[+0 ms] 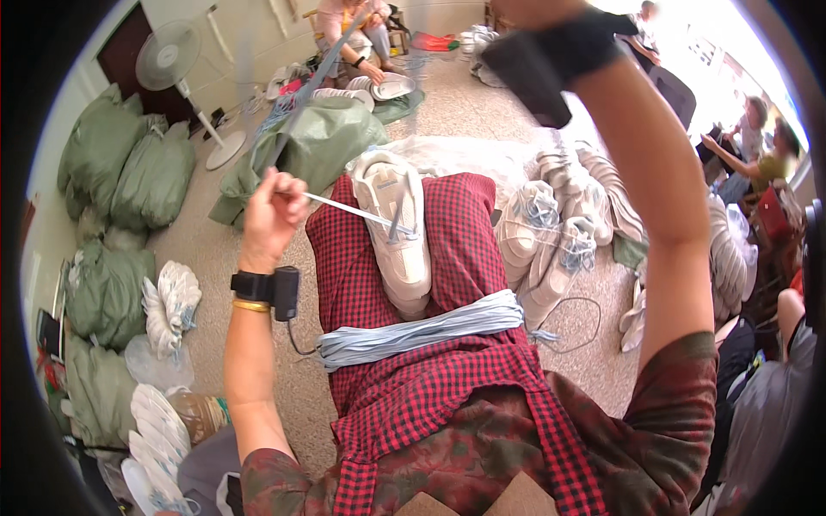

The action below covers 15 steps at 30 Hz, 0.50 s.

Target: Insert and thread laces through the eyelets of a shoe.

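A white sneaker (397, 249) lies lengthwise across my lap, on a red-and-black checked apron (465, 232). My left hand (277, 206), left of the shoe, is closed in a pinch on a pale shoelace (348, 207) stretched taut to the sneaker's eyelets. A blurred blue-grey strand rises from near that hand to the top edge. Raised high at the top is my right hand (535, 10), mostly cut off by the frame, its fingers hidden. A thick bundle of light blue shoelaces (422, 328) rests across my thighs below the shoe.
Beside my right knee stand several white sneakers (551, 232) with laces. Green sacks (129, 163) and a standing fan (185, 77) are at the left. Ahead, a seated person (361, 43) handles shoe parts; other people sit at the right. A cable runs from my left wrist device (284, 294).
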Each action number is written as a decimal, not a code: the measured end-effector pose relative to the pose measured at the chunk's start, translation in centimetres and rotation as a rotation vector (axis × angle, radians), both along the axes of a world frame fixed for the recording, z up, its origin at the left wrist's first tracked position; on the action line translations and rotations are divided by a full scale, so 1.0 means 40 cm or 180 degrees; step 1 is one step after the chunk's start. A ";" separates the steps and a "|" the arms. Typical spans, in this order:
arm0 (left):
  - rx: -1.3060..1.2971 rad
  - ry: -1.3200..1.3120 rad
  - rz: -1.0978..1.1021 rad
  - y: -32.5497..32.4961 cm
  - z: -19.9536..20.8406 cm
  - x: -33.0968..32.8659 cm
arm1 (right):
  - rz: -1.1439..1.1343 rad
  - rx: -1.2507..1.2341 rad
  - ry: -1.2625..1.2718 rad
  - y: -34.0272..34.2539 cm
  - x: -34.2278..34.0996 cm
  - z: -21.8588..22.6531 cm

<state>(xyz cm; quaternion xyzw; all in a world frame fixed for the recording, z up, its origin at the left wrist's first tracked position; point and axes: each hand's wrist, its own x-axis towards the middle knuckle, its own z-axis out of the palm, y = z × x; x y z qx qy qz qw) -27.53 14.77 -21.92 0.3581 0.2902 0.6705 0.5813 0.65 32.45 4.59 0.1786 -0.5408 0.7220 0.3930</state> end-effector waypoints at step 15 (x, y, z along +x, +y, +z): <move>-0.1424 0.0305 0.1575 -0.189 -0.028 -0.444 | -0.3205 -0.1119 -0.3145 0.484 0.592 -0.852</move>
